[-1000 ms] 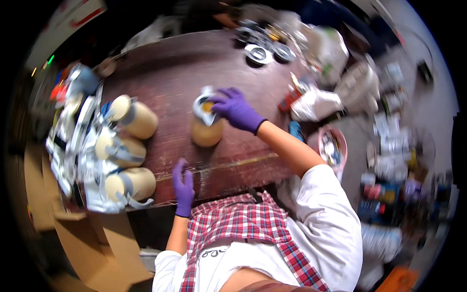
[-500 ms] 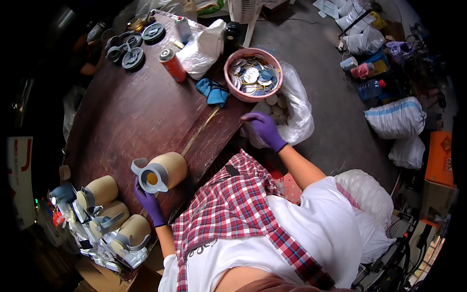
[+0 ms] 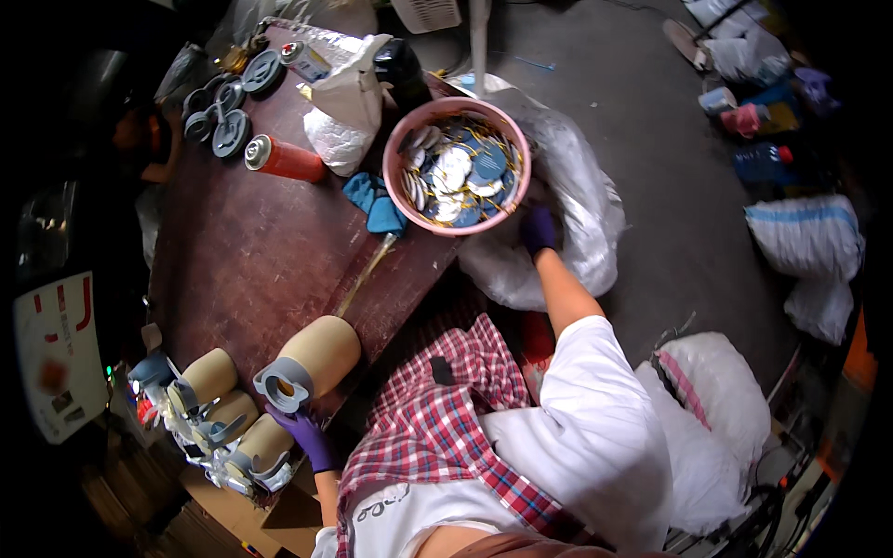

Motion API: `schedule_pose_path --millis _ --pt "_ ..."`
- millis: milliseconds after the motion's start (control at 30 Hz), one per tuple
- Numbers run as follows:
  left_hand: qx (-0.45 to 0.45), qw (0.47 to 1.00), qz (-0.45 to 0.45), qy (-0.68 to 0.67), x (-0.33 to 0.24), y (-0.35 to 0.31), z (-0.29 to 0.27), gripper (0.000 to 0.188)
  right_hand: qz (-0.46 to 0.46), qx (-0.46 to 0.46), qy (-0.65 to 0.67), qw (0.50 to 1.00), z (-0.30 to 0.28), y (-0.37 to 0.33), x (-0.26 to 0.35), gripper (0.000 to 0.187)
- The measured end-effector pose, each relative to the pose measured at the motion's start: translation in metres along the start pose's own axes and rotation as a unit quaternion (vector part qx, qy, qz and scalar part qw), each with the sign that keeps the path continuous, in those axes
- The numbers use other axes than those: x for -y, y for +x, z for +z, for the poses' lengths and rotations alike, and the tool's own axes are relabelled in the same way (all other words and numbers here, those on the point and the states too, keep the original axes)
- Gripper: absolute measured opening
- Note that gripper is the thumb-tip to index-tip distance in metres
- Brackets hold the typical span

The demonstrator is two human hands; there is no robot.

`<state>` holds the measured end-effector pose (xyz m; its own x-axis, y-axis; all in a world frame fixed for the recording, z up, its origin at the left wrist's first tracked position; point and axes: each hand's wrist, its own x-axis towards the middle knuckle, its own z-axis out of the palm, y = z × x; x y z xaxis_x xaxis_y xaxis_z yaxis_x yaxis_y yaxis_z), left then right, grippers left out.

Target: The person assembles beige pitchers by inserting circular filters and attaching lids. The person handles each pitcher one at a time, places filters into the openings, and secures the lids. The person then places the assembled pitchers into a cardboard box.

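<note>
My left hand (image 3: 305, 433), in a purple glove, grips a beige jug (image 3: 324, 355) at its grey spouted collar (image 3: 286, 383). The jug lies tilted over the table's near edge, its mouth towards me, and something orange-yellow shows inside. My right hand (image 3: 538, 230), gloved the same way, is down in the mouth of a clear plastic bag (image 3: 588, 219) beside the table. Its fingers are hidden in there. Just above that hand, a pink bucket (image 3: 395, 200) holds many white and blue-grey discs with yellow strings.
More beige jugs (image 3: 210, 374) stand at the table's left end. On the dark red table (image 3: 233, 232) are a red spray can (image 3: 296, 160), a blue cloth (image 3: 377, 205), a white bag (image 3: 342, 121) and several grey lids (image 3: 231, 133). Stuffed white sacks (image 3: 726, 372) stand at right.
My right hand has gone from beside the table edge down into the plastic bag. The jug in my left hand has tipped further towards me. The whole view has shifted.
</note>
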<state>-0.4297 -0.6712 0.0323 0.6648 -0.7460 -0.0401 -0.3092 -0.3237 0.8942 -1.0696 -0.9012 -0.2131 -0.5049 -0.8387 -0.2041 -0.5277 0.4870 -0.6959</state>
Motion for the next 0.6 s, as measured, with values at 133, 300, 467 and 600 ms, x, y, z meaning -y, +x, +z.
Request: schedule_pose_path --millis 133,300,467,600 --pt "0.019 0.984 0.096 0.148 -0.11 -0.026 0.032 0.101 -0.032 -0.119 0.18 0.976 -0.029 0.032 0.063 0.034" --pt "0.1 0.899 0.235 0.356 -0.142 -0.018 0.04 0.096 -0.208 -0.206 0.326 0.899 -0.142 -0.029 0.191 0.031" --pt "-0.009 0.926 0.217 0.309 -0.141 -0.024 0.07 0.092 -0.442 -0.044 -0.111 0.889 -0.165 -0.019 0.292 0.037" --pt "-0.03 0.947 0.197 0.252 -0.152 -0.026 0.084 0.085 -0.418 0.026 -0.275 0.865 -0.134 0.009 0.297 0.038"
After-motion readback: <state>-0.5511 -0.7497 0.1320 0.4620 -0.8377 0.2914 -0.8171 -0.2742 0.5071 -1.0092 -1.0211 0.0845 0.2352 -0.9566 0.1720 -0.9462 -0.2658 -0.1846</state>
